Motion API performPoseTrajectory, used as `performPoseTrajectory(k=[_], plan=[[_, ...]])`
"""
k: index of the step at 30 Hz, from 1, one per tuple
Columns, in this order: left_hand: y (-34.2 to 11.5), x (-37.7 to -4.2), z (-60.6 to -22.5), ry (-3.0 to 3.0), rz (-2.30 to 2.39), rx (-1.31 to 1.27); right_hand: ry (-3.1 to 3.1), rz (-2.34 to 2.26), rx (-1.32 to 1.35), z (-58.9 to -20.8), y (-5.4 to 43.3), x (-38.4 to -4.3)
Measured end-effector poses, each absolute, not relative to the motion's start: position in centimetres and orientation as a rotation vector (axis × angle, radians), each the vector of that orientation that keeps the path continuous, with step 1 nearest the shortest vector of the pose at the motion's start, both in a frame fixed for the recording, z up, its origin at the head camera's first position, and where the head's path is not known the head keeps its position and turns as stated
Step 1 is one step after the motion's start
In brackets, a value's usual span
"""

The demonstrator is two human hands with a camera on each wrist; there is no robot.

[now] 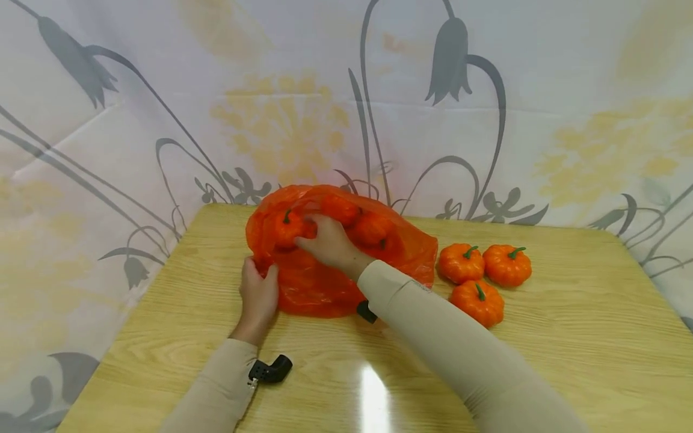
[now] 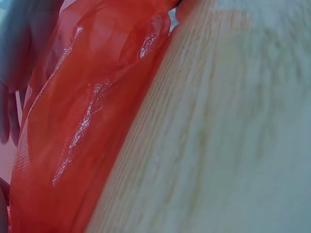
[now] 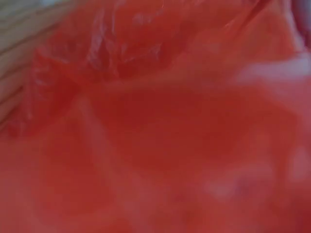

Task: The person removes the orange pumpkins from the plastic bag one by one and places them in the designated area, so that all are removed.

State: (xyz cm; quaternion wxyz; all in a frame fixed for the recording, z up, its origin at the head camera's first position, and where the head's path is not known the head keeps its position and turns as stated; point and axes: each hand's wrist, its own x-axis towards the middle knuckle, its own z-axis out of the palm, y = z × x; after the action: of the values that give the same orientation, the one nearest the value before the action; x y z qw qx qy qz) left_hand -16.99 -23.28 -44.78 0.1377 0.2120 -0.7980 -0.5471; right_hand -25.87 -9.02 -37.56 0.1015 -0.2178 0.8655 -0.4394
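Note:
A translucent orange plastic bag [image 1: 319, 294] lies spread on the wooden table, also filling much of the left wrist view and right wrist view. My left hand [image 1: 258, 294] holds the bag's left edge, thumb on the near side and fingers partly hidden by plastic. My right hand [image 1: 330, 243] reaches over the bag's middle, thumb and fingers spread apart. Just beyond its fingertips sits a small orange pumpkin [image 1: 289, 228] with a dark green stem. Behind and right of that hand, another pumpkin [image 1: 340, 208] and a further pumpkin [image 1: 373, 228] lie within the bag.
Right of the bag, three pumpkins stand close together: a left one [image 1: 461, 263], a right one [image 1: 508, 265] and a near one [image 1: 477, 304]. The wooden table [image 1: 574, 337] ends at the back against a flower-patterned cloth [image 1: 325, 120].

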Motion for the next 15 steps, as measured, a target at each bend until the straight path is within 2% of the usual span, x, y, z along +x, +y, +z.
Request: performPoseTrajectory(k=[15], plan=[[-23.5, -17.2, -45.1, -2.290, -1.526, 0.604, 2.578, -1.246, -0.564, -38.9, -11.3, -27.7]])
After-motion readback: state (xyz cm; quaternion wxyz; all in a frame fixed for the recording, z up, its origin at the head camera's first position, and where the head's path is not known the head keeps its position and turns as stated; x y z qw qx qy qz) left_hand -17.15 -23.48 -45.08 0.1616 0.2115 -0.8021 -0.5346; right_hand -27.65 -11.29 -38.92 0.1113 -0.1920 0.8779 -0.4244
